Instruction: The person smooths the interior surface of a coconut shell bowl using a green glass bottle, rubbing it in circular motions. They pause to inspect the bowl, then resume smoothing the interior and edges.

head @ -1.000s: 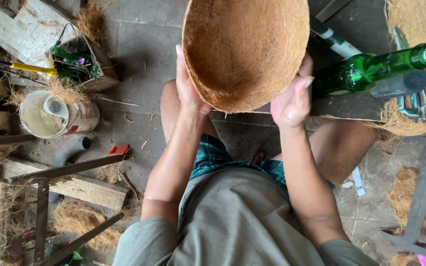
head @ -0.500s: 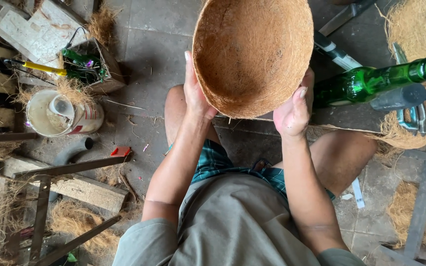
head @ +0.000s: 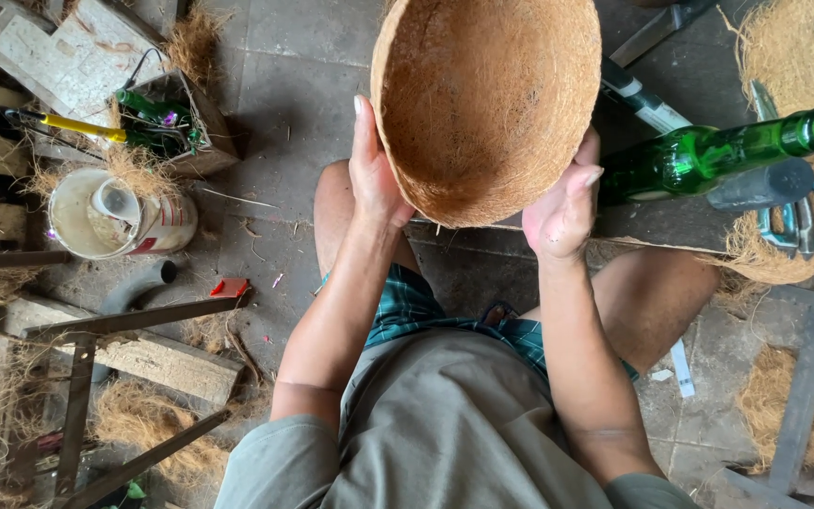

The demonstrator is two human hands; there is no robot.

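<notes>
The left hand (head: 376,174) lies flat against the left outer wall of a coconut-fibre bowl (head: 487,99), fingers straight and pointing up, and the right hand (head: 562,209) cups the lower right edge with its fingers curled under the rim; between them the bowl is pressed and held up in front of the seated person, above the knees, its hollow turned toward the camera. Neither hand wraps the bowl, so the hold depends on sideways pressure, and I judge that the soft fibre wall could buckle or lose its round shape if the palms squeeze harder. If the pressure slackens instead, the bowl could slip down onto the lap or the paved floor (head: 284,85). A green glass bottle (head: 718,155) lies on the workbench (head: 690,231) just beside the right hand, touching or almost touching the bowl's right side; a swing of the bowl or of the right elbow could roll it off the edge. Blue-handled shears (head: 807,226) and a grey tool handle (head: 760,184) rest near the bottle. To the left, well apart, a paint-smeared tin (head: 115,219) stands on the floor among loose fibre. Compared with the earlier frames, the bowl has shifted a little to the right and upward in view, with its top rim now cut off by the frame, and the left hand sits higher along its side.
</notes>
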